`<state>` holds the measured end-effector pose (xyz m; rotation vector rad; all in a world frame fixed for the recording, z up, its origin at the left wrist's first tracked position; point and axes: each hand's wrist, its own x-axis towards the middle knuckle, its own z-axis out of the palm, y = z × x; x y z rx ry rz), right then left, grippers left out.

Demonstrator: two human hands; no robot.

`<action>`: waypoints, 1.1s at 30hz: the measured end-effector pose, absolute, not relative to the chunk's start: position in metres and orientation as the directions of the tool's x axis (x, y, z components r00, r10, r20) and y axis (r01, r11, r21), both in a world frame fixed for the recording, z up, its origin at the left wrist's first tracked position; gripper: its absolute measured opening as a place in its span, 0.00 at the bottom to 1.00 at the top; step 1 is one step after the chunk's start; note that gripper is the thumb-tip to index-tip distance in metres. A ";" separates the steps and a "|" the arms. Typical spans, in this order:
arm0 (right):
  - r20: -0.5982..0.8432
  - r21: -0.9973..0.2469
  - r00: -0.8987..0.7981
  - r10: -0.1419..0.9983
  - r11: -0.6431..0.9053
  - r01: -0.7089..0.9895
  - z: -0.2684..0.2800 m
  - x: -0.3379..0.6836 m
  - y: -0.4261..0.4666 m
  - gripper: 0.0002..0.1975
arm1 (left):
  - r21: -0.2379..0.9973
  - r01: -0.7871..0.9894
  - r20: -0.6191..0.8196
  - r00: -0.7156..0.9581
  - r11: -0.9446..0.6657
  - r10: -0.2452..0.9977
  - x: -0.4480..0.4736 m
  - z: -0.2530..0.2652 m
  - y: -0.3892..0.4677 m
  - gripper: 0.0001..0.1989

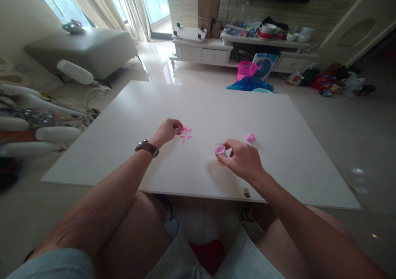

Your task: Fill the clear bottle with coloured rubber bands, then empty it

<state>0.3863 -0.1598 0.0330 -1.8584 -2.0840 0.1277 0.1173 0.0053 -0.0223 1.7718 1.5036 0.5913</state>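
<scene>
My left hand [169,131] reaches to a loose scatter of small pink pieces [187,137] on the white table [198,105]. Its fingertips are pinched together at the edge of the scatter, and anything between them is too small to make out. To the right, my right hand [244,157] grips a small clear jar [220,150] from its right side. Pink pieces fill the jar, which has a yellowish lower part. Beyond my right hand lies a round pink object [251,138], perhaps a lid.
A small cartoon sticker [246,192] is near the table's front edge. Past the far edge stand a pink basket [246,69], a blue bag [250,84] and a cluttered white TV cabinet [201,54]. White lamp arms [58,133] lie left of the table.
</scene>
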 end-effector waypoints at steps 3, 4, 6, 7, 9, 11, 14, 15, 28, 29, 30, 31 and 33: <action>0.191 -0.285 -0.084 0.978 0.137 0.949 0.033 0.386 -0.159 0.10 | 0.782 0.620 -0.117 0.248 -0.065 0.962 0.120 -0.018 0.002 0.07; 0.189 -0.282 -0.082 0.979 0.134 0.950 0.034 0.385 -0.159 0.10 | 0.791 0.608 -0.120 0.272 -0.074 0.955 0.121 -0.015 0.000 0.07; 0.178 -0.275 -0.083 0.980 0.130 0.953 0.034 0.385 -0.159 0.11 | 0.805 0.581 -0.107 0.341 -0.119 0.934 0.124 -0.009 -0.007 0.08; 0.172 -0.272 -0.082 0.982 0.128 0.954 0.034 0.384 -0.159 0.11 | 0.810 0.565 -0.091 0.383 -0.155 0.919 0.127 -0.005 -0.012 0.09; 0.164 -0.267 -0.085 0.983 0.127 0.955 0.034 0.383 -0.158 0.11 | 0.816 0.530 -0.056 0.471 -0.232 0.880 0.132 0.004 -0.022 0.09; 0.164 -0.264 -0.089 0.982 0.130 0.956 0.033 0.382 -0.158 0.11 | 0.815 0.491 -0.014 0.548 -0.307 0.836 0.138 0.011 -0.034 0.09; 0.165 -0.257 -0.097 0.981 0.138 0.956 0.032 0.380 -0.158 0.11 | 0.779 0.470 0.051 0.614 -0.416 0.788 0.148 0.018 -0.049 0.08; 0.164 -0.253 -0.100 0.981 0.140 0.957 0.031 0.380 -0.158 0.12 | 0.760 0.472 0.069 0.625 -0.447 0.778 0.151 0.020 -0.053 0.07; 0.110 -0.184 -0.158 0.981 0.176 0.967 0.028 0.371 -0.161 0.13 | 0.624 0.300 0.258 0.792 -0.721 0.553 0.170 0.032 -0.084 0.11; 0.110 -0.178 -0.161 0.981 0.178 0.968 0.028 0.371 -0.161 0.13 | 0.617 0.291 0.256 0.804 -0.731 0.537 0.170 0.031 -0.085 0.12; 0.110 -0.173 -0.163 0.980 0.180 0.968 0.028 0.370 -0.161 0.13 | 0.611 0.286 0.254 0.812 -0.738 0.525 0.171 0.031 -0.087 0.12; 0.111 -0.170 -0.163 0.980 0.181 0.969 0.028 0.369 -0.162 0.13 | 0.603 0.287 0.255 0.815 -0.745 0.520 0.171 0.030 -0.088 0.13; 0.112 -0.169 -0.162 0.980 0.179 0.969 0.028 0.368 -0.162 0.13 | 0.579 0.307 0.261 0.808 -0.755 0.529 0.173 0.030 -0.091 0.14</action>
